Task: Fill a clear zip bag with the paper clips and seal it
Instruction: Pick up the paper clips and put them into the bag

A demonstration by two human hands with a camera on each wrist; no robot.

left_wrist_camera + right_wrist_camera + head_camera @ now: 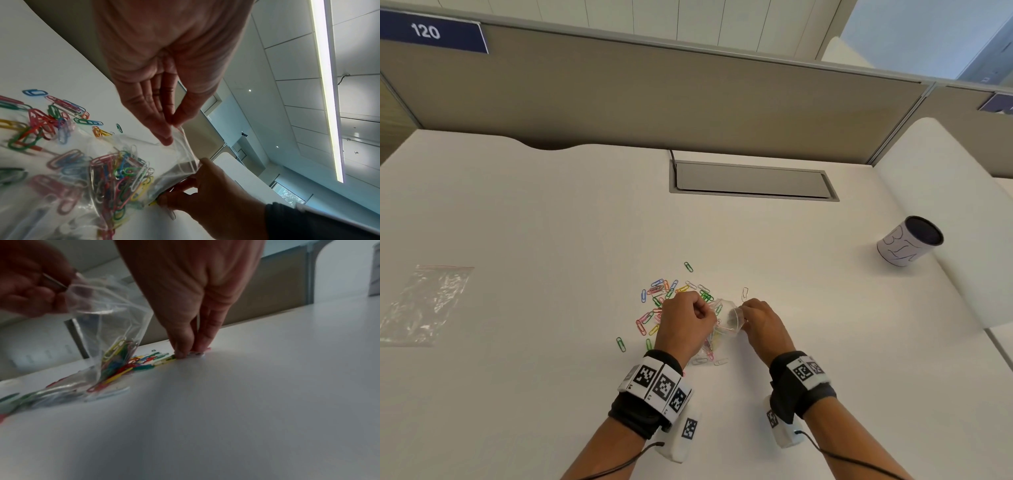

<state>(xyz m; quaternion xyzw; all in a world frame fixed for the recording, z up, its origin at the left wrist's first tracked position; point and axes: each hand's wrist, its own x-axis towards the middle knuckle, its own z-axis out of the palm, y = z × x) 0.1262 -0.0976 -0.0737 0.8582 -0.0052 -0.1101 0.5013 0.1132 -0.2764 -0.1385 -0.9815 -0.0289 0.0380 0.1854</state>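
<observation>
Pinches the clear zip bag [127, 170] by its open rim with left hand [164, 91] fingers, base on the bench [267, 386], partly filled. Pinches one clip [153, 203] at bench level with right hand [195, 296] fingers, beside loose paper clips [664, 294].

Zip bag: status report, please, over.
Left hand pinches zip bag rim, mouth open. Right hand pinches a paper clip on the table. Bag part-filled; loose clips remain.

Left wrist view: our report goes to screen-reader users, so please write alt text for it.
The left hand pinches the rim of a clear zip bag part-filled with colored paper clips, while the right hand holds its opposite edge; loose clips lie on the white desk.
</observation>
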